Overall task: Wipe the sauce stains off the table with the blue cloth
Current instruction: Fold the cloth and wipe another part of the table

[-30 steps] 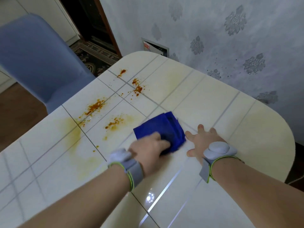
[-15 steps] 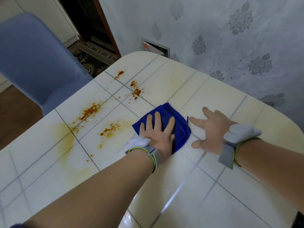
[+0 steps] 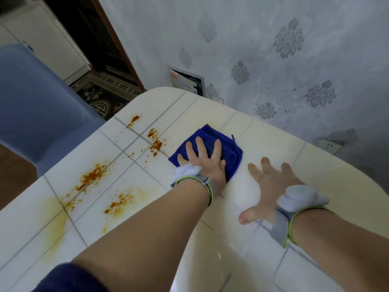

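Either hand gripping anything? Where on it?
Nothing gripped. Left hand presses flat on the blue cloth, fingers straight; right hand rests open on the table.

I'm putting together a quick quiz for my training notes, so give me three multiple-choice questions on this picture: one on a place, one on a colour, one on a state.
1. Where do the sauce stains lie relative to the cloth?
A) to its left
B) to its right
C) on top of it

2. What colour is the cloth?
A) red
B) blue
C) white

3. How is the left hand placed?
A) flat on the cloth, fingers spread
B) clenched in a fist above the table
C) pinching a cloth corner in the air

Answers:
1 A, the orange splatters spread over the table left of the cloth.
2 B, the folded fabric is deep blue.
3 A, the palm lies flat on the cloth with straight, spread fingers.
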`<action>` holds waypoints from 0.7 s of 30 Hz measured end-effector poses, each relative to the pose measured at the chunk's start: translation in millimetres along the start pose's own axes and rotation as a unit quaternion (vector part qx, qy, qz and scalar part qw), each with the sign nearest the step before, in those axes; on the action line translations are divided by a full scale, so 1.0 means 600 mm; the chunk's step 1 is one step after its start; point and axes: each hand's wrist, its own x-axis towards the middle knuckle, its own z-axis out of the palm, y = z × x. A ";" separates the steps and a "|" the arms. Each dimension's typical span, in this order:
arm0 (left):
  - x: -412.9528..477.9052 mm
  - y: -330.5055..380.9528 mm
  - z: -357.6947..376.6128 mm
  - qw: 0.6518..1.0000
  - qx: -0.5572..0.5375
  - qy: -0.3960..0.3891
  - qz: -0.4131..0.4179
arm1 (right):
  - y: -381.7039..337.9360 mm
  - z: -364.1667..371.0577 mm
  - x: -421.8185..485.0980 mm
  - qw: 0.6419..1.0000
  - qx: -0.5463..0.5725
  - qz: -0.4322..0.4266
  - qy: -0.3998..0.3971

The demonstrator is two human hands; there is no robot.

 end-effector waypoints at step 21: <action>0.001 0.041 0.025 0.990 0.006 0.083 0.114 | 0.006 0.005 0.034 0.997 -0.054 0.052 0.021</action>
